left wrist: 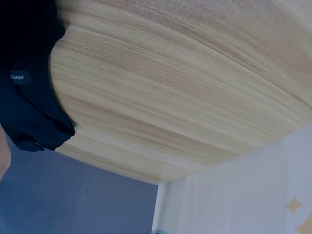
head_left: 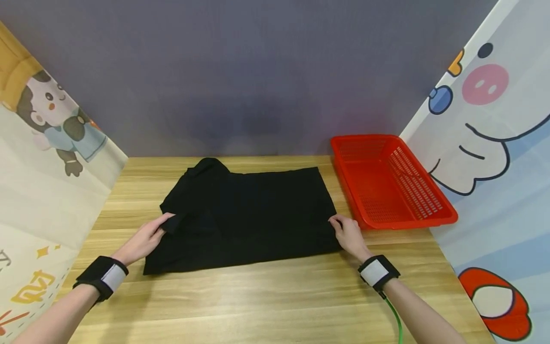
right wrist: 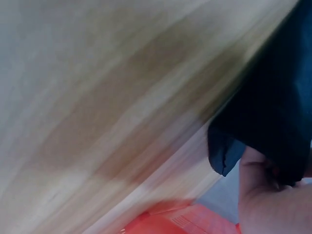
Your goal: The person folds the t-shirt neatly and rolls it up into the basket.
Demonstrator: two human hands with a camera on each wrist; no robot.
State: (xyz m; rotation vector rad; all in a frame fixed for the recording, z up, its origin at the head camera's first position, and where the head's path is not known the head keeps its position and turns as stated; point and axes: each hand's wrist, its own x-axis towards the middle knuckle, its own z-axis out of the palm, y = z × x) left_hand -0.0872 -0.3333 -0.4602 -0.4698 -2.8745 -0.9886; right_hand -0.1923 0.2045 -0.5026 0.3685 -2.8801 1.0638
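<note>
A black T-shirt [head_left: 266,210] lies spread sideways over the wooden table, its right end straight and its left end uneven. A small neck label [left wrist: 20,77] with white letters shows in the left wrist view. My left hand [head_left: 145,237] pinches a raised bit of the cloth at the left end, where a small flap turns up. At the right end my right hand [head_left: 349,234] pinches the edge of the shirt between thumb and fingers. The right wrist view shows a corner of the cloth [right wrist: 226,151] hanging beside that hand; only a sliver of the left hand appears in its own wrist view.
A red plastic basket [head_left: 365,210] with slotted sides stands at the back right of the table [head_left: 258,306], close to the right hand. A grey wall [head_left: 258,86] rises behind, with printed cartoon curtains [head_left: 494,229] at both sides. A green cable [head_left: 395,317] runs from the right wristband.
</note>
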